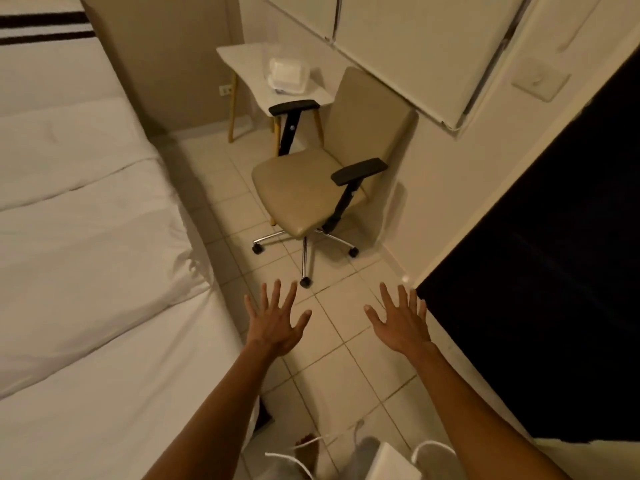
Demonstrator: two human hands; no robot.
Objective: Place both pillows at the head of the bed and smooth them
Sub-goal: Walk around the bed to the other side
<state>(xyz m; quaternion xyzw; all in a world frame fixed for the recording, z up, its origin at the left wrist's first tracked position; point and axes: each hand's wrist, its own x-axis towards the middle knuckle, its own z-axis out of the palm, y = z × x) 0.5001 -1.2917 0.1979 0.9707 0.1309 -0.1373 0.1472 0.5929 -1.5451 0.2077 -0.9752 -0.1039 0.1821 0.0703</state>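
Two empty hands, left hand [277, 323] and right hand [403, 323], fingers spread wide above the tiled floor [332, 368] beside the white bed [86, 271]; pillows not in view, so best locate them first, then grip each by both ends.

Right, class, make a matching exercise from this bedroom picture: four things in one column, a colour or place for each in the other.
Things:
1. bed
2. office chair
3. small table
4. left hand

Descriptions:
A. beige seat, black armrests
B. white cover, along the left
C. spread open, empty, above the floor tiles
D. white top, behind the chair

Pairs: 1-B, 2-A, 3-D, 4-C
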